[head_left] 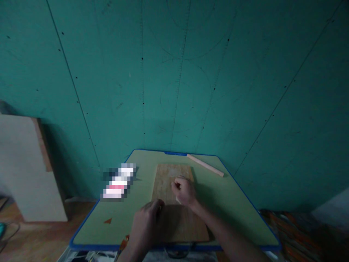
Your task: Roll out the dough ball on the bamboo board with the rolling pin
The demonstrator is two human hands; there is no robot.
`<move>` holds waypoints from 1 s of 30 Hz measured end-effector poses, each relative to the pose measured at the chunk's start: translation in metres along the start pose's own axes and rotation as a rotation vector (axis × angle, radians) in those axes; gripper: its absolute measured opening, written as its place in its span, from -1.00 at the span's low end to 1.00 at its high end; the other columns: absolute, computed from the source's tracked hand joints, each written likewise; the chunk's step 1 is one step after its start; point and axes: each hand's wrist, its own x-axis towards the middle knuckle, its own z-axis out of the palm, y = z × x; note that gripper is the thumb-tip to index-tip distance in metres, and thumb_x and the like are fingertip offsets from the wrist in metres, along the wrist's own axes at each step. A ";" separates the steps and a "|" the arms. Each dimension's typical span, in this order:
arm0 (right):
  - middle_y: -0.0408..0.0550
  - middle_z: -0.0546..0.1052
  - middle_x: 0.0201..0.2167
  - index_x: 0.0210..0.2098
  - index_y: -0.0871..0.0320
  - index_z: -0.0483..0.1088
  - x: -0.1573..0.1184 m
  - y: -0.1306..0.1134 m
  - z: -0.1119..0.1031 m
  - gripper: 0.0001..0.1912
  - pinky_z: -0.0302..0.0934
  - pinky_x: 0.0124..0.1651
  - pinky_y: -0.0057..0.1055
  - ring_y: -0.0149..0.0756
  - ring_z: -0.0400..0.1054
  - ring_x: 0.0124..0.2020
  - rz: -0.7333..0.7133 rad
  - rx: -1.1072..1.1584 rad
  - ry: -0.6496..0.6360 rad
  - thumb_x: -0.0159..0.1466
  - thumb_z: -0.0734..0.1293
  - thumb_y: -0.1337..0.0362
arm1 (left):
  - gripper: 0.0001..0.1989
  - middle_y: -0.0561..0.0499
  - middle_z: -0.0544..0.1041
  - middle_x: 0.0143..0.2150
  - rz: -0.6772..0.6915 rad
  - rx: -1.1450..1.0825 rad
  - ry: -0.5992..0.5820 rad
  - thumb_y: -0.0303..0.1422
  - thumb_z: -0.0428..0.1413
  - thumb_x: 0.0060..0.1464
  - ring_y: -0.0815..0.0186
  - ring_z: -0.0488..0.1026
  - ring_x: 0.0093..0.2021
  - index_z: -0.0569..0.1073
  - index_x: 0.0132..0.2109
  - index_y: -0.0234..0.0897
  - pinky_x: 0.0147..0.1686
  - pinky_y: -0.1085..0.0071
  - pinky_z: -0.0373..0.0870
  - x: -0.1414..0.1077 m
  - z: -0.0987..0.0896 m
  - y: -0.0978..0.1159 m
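A wooden cutting board lies lengthwise on the table in front of me. Over its left edge, near the front, my left hand is closed, thumb and fingers together; whatever may be in them is hidden. My right hand is curled into a fist above the middle of the board. A small pale bit shows beneath the right hand's edge, too little of it to name. Farther back on the right, a wooden rolling pin lies at a slant, apart from both hands.
The light green table has a blue rim and stands against a green wall. A blurred-out flat item lies at its left edge, with a small orange-brown scrap nearer me. A pale panel leans at far left.
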 end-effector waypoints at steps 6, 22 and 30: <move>-0.27 0.08 -0.69 -0.69 0.08 -0.02 0.031 0.002 0.008 -0.66 -0.12 -0.48 -0.46 -0.44 0.04 -0.56 0.092 0.098 0.029 0.15 0.17 0.24 | -0.84 -0.07 0.52 -0.30 0.471 0.038 0.121 -0.54 -0.01 0.13 0.23 0.43 -0.28 0.42 -0.31 -0.25 -0.28 0.36 0.32 -0.011 -0.004 0.032; -0.10 0.49 -0.45 -0.57 0.14 0.38 0.018 -0.004 0.002 -0.75 0.00 -0.32 -0.45 -0.37 0.29 -0.39 -0.060 -0.205 -0.107 0.25 0.28 0.31 | -0.82 0.00 0.62 -0.29 0.339 0.275 -0.190 -0.25 0.29 0.03 0.18 0.55 -0.22 0.57 -0.21 -0.18 -0.16 0.31 0.40 -0.071 0.080 0.005; -0.01 0.63 -0.41 -0.46 0.14 0.57 0.021 -0.023 0.011 -0.67 -0.03 -0.42 -0.39 -0.34 0.40 -0.45 0.064 -0.404 -0.200 0.32 0.23 0.25 | -0.70 -0.10 0.63 -0.28 0.164 0.326 -0.467 -0.58 -0.01 0.17 0.16 0.59 -0.17 0.60 -0.23 -0.25 -0.35 0.42 0.41 -0.055 0.050 0.042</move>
